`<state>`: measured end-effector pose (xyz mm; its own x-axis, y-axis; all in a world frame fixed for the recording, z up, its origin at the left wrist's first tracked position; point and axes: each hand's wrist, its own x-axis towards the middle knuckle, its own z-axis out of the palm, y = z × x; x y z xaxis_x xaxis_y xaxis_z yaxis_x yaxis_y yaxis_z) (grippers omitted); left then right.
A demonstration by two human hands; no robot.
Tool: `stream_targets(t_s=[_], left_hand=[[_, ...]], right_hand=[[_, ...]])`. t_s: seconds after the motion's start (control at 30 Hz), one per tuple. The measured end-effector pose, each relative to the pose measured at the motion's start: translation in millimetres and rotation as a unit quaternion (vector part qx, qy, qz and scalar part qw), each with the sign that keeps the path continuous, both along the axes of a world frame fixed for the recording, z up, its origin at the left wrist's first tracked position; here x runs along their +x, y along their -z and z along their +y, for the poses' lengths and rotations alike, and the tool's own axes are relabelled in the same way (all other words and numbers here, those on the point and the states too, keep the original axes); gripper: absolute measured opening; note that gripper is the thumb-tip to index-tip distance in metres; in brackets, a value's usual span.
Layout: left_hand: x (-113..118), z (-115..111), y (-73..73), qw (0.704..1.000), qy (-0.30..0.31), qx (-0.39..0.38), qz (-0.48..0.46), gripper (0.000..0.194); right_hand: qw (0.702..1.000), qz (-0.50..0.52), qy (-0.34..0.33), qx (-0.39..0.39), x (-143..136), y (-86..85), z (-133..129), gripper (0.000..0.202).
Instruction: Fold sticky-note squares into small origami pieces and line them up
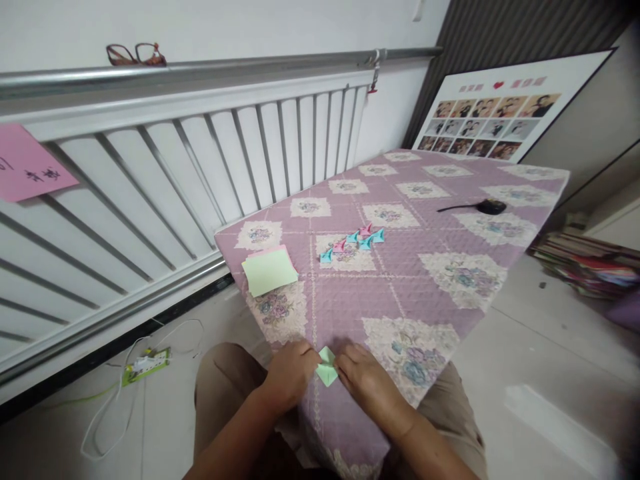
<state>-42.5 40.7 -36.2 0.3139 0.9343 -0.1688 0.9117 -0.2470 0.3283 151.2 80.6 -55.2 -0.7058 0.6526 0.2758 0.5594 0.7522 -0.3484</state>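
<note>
A small piece of light green paper (327,375), folded into a diamond with a crease across its middle, lies on the near end of the table. My left hand (294,370) pinches its left corner, and my right hand (357,368) grips the right corner; the fingertips are partly hidden. Farther up the cloth stand several small folded paper pieces, some blue like this folded piece (365,244) and some pink like this other one (339,246). To the left sits a stack of square paper sheets (271,272), pale green on top with pink beneath.
A purple flowered tablecloth (345,313) covers the table. At its far right lies a black object with a thin tail (491,207). A white radiator (280,147) runs along the left, with glasses (136,56) on the pipe above. A power strip (147,365) rests on the floor.
</note>
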Motion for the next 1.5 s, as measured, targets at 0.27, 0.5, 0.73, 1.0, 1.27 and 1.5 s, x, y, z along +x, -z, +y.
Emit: stream_targets(t_s=[0.27, 0.5, 0.73, 1.0, 1.27, 1.5], left_hand=[[-2.2, -10.2, 8.6, 0.996, 0.038, 0.077, 0.038, 0.022], [-5.3, -18.0, 15.1, 0.981, 0.064, 0.176, 0.055, 0.017], [-2.6, -20.7, 9.2, 0.971, 0.082, 0.207, 0.085, 0.017], [0.3, -36.0, 2.2, 0.966, 0.105, 0.196, 0.13, 0.031], [4.0, -41.7, 1.7, 0.973, 0.088, 0.168, 0.131, 0.035], [3.2, -54.7, 24.5, 0.965, 0.046, 0.234, 0.114, 0.041]], right_hand=[[0.995, -0.031, -0.044, 0.086, 7.3, -5.6, -5.8, 0.026], [0.993, -0.03, -0.051, 0.101, 7.8, -6.5, -7.1, 0.025], [0.994, -0.042, -0.051, 0.092, 6.8, -6.6, -7.3, 0.023], [0.996, -0.048, -0.034, 0.073, 11.0, -9.2, -14.4, 0.009], [0.994, -0.017, 0.043, 0.096, -5.7, -8.3, -36.6, 0.017], [0.99, 0.003, 0.066, 0.123, -3.5, 13.7, -52.9, 0.028]])
